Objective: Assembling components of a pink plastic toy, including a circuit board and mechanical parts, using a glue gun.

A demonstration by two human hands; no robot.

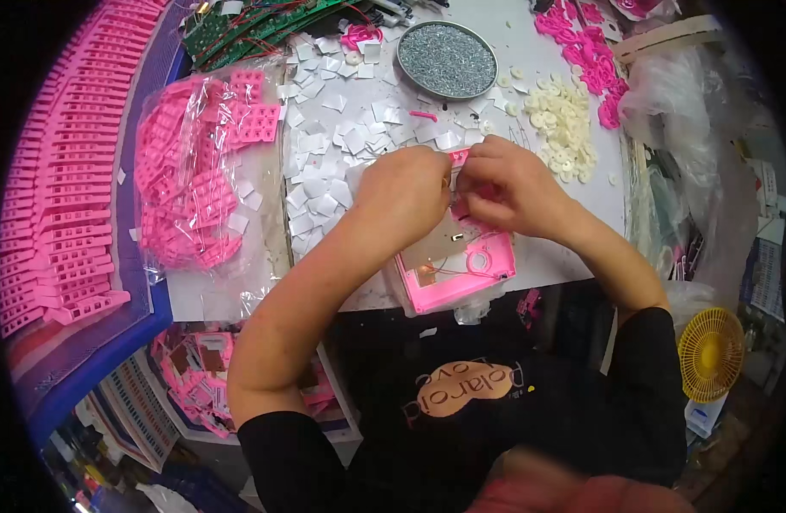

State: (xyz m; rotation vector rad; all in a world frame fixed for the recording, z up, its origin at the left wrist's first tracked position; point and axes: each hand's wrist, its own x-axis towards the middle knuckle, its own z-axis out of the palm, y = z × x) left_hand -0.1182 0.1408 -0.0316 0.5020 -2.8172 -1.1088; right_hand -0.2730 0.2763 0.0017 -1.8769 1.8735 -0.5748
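A pink plastic casing [427, 295] lies at the table's near edge. A brown board [436, 246], thin red wires and a pink ring [478, 261] show inside it. Both hands are bent over the casing's far part. My left hand [406, 190] has its fingers curled in at the casing's left side, and their tips are hidden. Across from it, my right hand [508, 190] is closed with its fingertips pinched together above the casing. Whatever lies between the fingers of either hand is too covered to make out.
A round tin of small screws [447, 60] stands beyond the hands. White square pieces [325, 128] cover the left; cream discs [562, 128] and pink parts [585, 51] lie right. Bagged pink keypads [188, 171], stacked pink casings [76, 171] and green circuit boards [248, 34] flank the table.
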